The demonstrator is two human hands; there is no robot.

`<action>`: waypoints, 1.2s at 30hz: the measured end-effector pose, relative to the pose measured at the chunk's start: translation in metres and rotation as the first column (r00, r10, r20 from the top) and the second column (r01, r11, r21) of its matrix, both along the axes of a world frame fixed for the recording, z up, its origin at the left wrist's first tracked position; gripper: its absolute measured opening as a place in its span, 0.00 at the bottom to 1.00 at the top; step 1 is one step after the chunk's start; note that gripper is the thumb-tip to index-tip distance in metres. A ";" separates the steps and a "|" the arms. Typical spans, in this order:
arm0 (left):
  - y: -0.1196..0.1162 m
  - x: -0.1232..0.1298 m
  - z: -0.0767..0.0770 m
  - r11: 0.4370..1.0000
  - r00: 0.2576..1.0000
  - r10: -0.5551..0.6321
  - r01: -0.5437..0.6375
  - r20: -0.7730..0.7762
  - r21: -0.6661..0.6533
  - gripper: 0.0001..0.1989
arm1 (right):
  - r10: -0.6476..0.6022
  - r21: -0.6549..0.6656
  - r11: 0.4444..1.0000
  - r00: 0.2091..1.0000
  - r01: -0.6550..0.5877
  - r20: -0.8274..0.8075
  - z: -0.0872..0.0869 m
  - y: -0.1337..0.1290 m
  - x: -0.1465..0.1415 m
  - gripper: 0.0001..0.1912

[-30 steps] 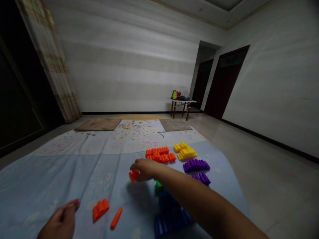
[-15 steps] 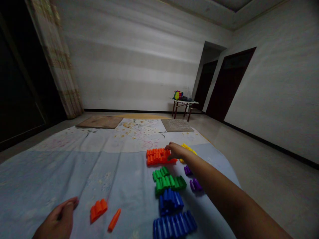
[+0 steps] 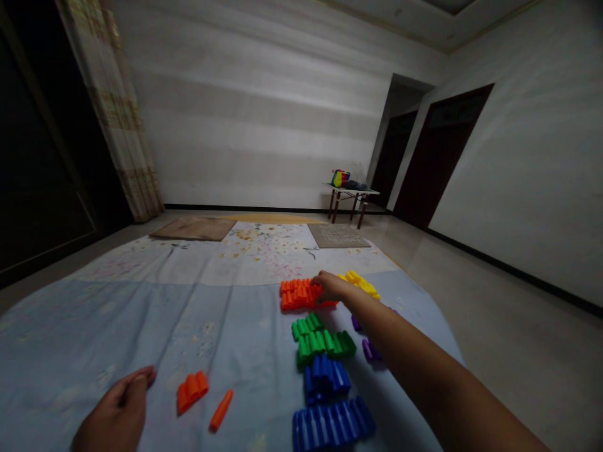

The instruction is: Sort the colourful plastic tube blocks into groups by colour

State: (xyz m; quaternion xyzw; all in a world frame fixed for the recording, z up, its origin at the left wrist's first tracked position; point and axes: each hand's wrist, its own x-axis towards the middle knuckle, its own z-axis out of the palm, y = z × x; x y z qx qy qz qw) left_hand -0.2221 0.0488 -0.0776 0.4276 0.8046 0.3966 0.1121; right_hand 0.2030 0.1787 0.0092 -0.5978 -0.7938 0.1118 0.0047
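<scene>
Short tube-like plastic pieces lie on the bed sheet, grouped by colour. My right hand [image 3: 328,286] reaches to the right end of the stacked orange pieces [image 3: 296,295], with its fingers curled down around an orange piece there; the fingertips are partly hidden. My left hand [image 3: 115,411] is low at the left with thumb and forefinger pressed together, and no piece shows in it. Right of that hand lie a small orange cluster [image 3: 192,390] and a single tapered orange piece [image 3: 221,411].
Below the orange stack are green pieces [image 3: 325,342], an upper blue group [image 3: 326,380] and a lower blue row [image 3: 332,425]. Yellow pieces [image 3: 362,285] and purple pieces [image 3: 371,350] lie beside my right forearm. Two mats [image 3: 195,229] and a small table [image 3: 351,188] are farther back.
The whole view has shifted slightly, and more of the yellow pieces shows. My right hand stays at the orange stack, and my left hand keeps its closed shape.
</scene>
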 end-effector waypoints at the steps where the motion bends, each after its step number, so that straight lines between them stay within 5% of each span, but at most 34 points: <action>1: -0.002 0.002 0.004 0.999 1.000 -0.011 0.012 0.028 -0.033 0.16 | -0.003 0.003 1.000 1.000 0.003 -0.009 0.000 -0.001 -0.001 0.32; 7: -0.011 0.016 0.017 0.999 0.988 -0.036 0.035 0.152 0.009 0.19 | -0.008 0.012 1.000 0.999 0.008 -0.047 0.001 -0.012 -0.005 0.28; 13: -0.012 0.019 0.013 0.997 0.984 -0.040 0.027 0.176 0.071 0.19 | 0.006 0.022 1.000 0.996 -0.004 -0.085 0.000 -0.016 -0.004 0.30; 18: -0.013 0.017 0.009 0.995 0.985 -0.046 0.030 0.166 0.097 0.18 | -0.006 0.126 0.992 0.984 0.029 -0.179 0.015 -0.023 -0.014 0.28; 22: -0.014 0.019 0.011 0.994 0.984 -0.046 0.028 0.172 0.107 0.17 | 0.193 0.232 0.964 0.946 -0.132 -0.261 0.027 -0.043 -0.062 0.22; 29: -0.015 0.019 0.012 0.995 0.981 -0.039 0.020 0.191 0.100 0.18 | 0.574 0.102 0.819 0.804 -0.565 -0.158 0.013 -0.091 -0.188 0.27; 33: -0.012 0.015 0.012 0.997 0.984 -0.049 0.040 0.171 0.058 0.18 | 0.620 0.051 0.785 0.784 -0.618 -0.044 -0.008 -0.092 -0.229 0.29; 36: -0.010 0.014 0.015 0.998 0.986 -0.054 0.049 0.157 0.032 0.19 | 0.616 0.011 0.787 0.787 -0.616 0.016 -0.020 -0.086 -0.241 0.22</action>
